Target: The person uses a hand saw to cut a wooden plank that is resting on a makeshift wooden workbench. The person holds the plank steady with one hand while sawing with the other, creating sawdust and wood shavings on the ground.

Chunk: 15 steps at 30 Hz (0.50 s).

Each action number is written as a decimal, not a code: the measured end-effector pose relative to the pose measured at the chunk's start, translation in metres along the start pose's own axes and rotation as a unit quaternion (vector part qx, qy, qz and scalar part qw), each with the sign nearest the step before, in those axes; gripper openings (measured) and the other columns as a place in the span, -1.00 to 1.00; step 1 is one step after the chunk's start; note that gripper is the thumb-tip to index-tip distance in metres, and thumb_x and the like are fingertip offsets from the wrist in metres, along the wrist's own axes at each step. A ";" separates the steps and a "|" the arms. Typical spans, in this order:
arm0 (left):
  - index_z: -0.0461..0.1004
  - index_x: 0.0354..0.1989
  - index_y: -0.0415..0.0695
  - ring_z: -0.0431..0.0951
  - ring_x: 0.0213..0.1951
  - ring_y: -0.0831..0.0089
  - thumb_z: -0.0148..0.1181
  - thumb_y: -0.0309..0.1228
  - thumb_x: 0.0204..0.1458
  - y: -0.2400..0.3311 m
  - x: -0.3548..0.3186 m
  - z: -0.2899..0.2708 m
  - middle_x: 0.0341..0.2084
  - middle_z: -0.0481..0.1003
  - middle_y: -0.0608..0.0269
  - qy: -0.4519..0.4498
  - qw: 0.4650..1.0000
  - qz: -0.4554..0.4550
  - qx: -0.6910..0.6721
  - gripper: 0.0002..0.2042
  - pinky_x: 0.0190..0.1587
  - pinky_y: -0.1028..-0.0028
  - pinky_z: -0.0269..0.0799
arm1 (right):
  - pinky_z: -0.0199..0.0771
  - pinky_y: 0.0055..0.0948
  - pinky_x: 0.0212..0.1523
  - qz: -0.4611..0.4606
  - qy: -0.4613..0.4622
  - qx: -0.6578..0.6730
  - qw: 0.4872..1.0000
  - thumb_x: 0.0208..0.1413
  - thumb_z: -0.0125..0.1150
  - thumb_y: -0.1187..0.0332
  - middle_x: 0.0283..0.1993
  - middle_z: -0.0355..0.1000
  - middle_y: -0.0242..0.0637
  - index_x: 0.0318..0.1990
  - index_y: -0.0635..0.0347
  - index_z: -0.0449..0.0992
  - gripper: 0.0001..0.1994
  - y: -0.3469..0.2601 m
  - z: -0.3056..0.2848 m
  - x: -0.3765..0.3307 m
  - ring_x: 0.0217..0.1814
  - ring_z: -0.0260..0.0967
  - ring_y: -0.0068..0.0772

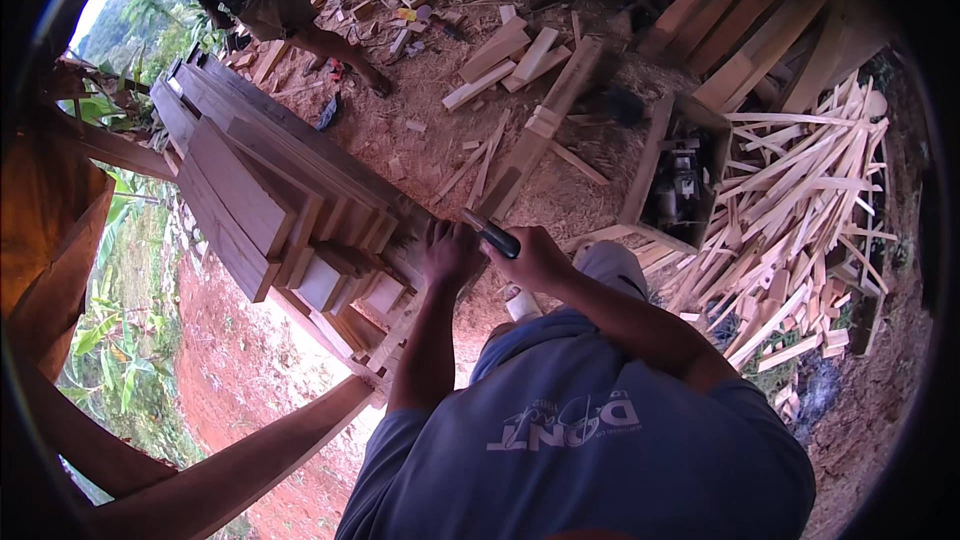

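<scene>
My right hand (532,261) is closed round a short hand tool with a black handle (500,238). The tool slants up and left to a narrow brownish end; its exact kind is not clear. Close beside that end, my left hand (450,254) has its fingers bent at the near part of a long wooden beam (535,145). What the left fingers grip, if anything, is hidden beneath them. The beam runs away from me toward the upper right.
Stacked thick planks (270,190) stand to the left. On the right are a wooden box frame (650,160) around a metal machine (685,175) and a heap of thin offcuts (800,200). Cut blocks (500,50) lie ahead. Another person (270,0) stands at the far left.
</scene>
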<state>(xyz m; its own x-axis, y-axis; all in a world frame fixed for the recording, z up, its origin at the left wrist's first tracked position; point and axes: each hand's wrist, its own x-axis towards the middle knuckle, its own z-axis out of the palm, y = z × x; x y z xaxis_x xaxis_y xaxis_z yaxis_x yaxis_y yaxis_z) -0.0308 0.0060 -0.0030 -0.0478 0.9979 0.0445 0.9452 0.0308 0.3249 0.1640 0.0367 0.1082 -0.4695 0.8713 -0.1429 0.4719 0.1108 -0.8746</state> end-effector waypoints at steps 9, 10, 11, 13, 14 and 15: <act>0.50 -0.11 -0.06 0.43 0.27 0.11 0.19 -0.19 0.21 -0.010 -0.003 0.007 0.00 0.58 0.11 -0.027 1.000 0.009 0.014 -0.77 0.49 0.09 0.10 | 0.44 -0.22 -0.41 0.060 0.013 0.032 0.998 0.24 0.37 0.23 -0.54 0.51 -0.07 -0.26 0.32 0.62 -0.74 -0.040 -0.075 -0.111 -0.51 0.55 -0.23; 0.50 -0.12 -0.06 0.43 0.26 0.12 0.19 -0.18 0.22 -0.009 -0.004 0.009 -0.02 0.58 0.11 -0.022 1.000 0.012 0.015 -0.77 0.49 0.09 0.10 | 0.46 -0.26 -0.39 0.078 -0.002 0.017 0.997 0.23 0.38 0.25 -0.50 0.54 -0.10 -0.23 0.31 0.63 -0.75 -0.043 -0.085 -0.126 -0.48 0.56 -0.31; 0.51 -0.12 -0.08 0.44 0.25 0.13 0.19 -0.17 0.22 -0.007 -0.004 0.007 -0.03 0.59 0.08 -0.025 1.000 0.010 0.011 -0.75 0.50 0.08 0.07 | 0.47 -0.31 -0.38 0.094 -0.016 0.004 0.995 0.21 0.40 0.27 -0.46 0.56 -0.12 -0.20 0.31 0.64 -0.76 -0.046 -0.095 -0.138 -0.46 0.56 -0.39; 0.53 -0.11 -0.11 0.46 0.23 0.15 0.18 -0.13 0.23 -0.002 -0.001 0.002 -0.06 0.61 0.04 -0.029 1.000 0.008 0.000 -0.71 0.53 0.07 0.02 | 0.46 -0.34 -0.40 0.116 -0.029 0.008 0.993 0.20 0.40 0.29 -0.48 0.55 -0.15 -0.22 0.31 0.63 -0.78 -0.073 -0.117 -0.154 -0.48 0.53 -0.44; 0.53 -0.11 -0.11 0.46 0.23 0.15 0.18 -0.13 0.23 -0.003 -0.002 0.002 -0.06 0.61 0.05 -0.017 1.000 0.014 0.004 -0.70 0.53 0.07 0.03 | 0.45 -0.36 -0.41 0.127 -0.036 0.010 0.991 0.20 0.40 0.30 -0.50 0.54 -0.16 -0.23 0.31 0.62 -0.78 -0.084 -0.126 -0.161 -0.49 0.52 -0.46; 0.53 -0.11 -0.11 0.47 0.22 0.15 0.18 -0.13 0.23 -0.003 -0.003 0.004 -0.06 0.62 0.05 -0.005 1.000 0.020 0.004 -0.70 0.52 0.07 0.04 | 0.44 -0.36 -0.43 0.125 -0.031 0.003 0.992 0.20 0.40 0.31 -0.51 0.54 -0.17 -0.24 0.31 0.62 -0.79 -0.089 -0.130 -0.166 -0.50 0.51 -0.48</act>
<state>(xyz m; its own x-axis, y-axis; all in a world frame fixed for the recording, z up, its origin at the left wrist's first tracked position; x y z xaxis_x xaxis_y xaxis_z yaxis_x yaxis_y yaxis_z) -0.0325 0.0035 -0.0079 -0.0067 0.9988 0.0475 0.9490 -0.0086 0.3152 0.2968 -0.0560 0.2700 -0.3835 0.8404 -0.3829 0.5741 -0.1078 -0.8116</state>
